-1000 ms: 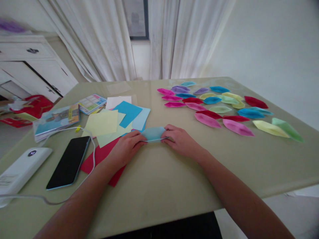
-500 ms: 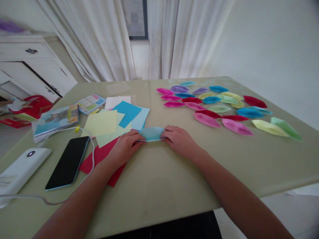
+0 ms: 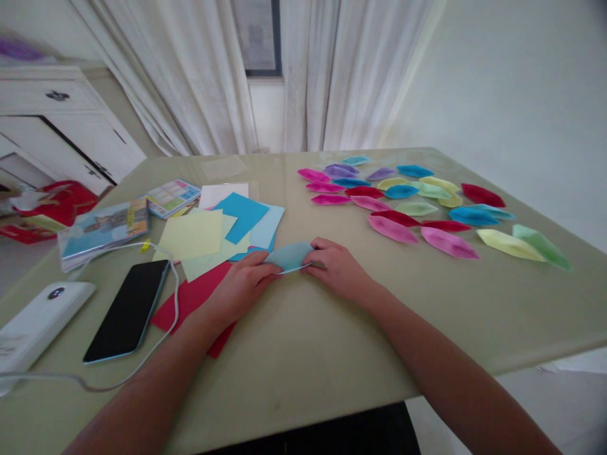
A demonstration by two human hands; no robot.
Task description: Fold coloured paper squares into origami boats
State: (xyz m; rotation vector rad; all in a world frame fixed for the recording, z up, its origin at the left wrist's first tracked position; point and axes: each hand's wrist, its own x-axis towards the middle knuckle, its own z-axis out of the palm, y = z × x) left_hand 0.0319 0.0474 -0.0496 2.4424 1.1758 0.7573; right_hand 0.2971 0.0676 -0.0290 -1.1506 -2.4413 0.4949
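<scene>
A folded light blue paper [image 3: 290, 255] is held between my two hands, just above the table's middle. My left hand [image 3: 244, 278] pinches its left end, and my right hand [image 3: 334, 265] pinches its right end. The fingertips hide both ends of the paper. Under and beside my left forearm lie red paper sheets [image 3: 194, 294]. Beyond my left hand is a loose pile with a pale yellow sheet [image 3: 203, 234], a blue sheet [image 3: 241, 215] and a light blue sheet [image 3: 268, 227]. Several folded paper pieces, such as a pink one [image 3: 449, 242], lie to the right.
A black phone [image 3: 128, 309] and a white power bank [image 3: 45, 332] with a white cable [image 3: 176, 303] lie at the left. Behind them are a plastic-covered booklet [image 3: 107, 230] and a patterned card [image 3: 171, 196]. The table's [image 3: 360, 404] near edge runs below my arms.
The folded light blue paper has tilted, its right end now higher than its left. My left hand has shifted slightly right and down; my right hand has moved slightly left.
</scene>
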